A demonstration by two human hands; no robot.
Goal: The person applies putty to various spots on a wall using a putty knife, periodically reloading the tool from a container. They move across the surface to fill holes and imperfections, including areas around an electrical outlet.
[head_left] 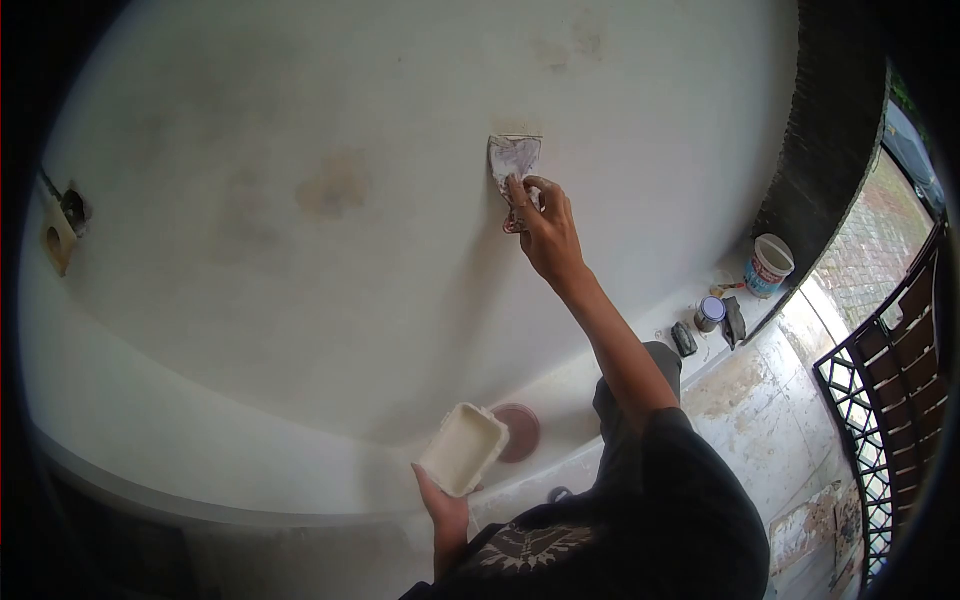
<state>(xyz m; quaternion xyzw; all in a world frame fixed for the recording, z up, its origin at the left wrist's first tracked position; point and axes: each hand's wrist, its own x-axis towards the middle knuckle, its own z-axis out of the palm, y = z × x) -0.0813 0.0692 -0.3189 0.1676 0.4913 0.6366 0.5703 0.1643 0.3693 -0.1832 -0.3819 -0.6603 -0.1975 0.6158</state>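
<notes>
My right hand (550, 228) is closed around the handle of a putty knife (515, 157). Its wide blade, smeared with whitish filler, lies against the pale wall (410, 270), its top edge at a small beige patch. Low down, close to my body, my left hand (446, 510) grips a cream rectangular tray (437, 468) by its near side, the thumb along the edge. The tray is tilted, its hollow inside facing up and pale all over. Behind it, partly hidden, a round reddish-brown disc-like thing (520, 434) shows on the ledge.
Brownish stains (335, 183) mark the wall. At the far left, a yellowish plate (58, 240) hangs beside a hole. On the right ledge are a white bucket (766, 270), a lidded can (709, 314) and dark lumps (684, 338). A dark metal gate (885, 375) stands beyond.
</notes>
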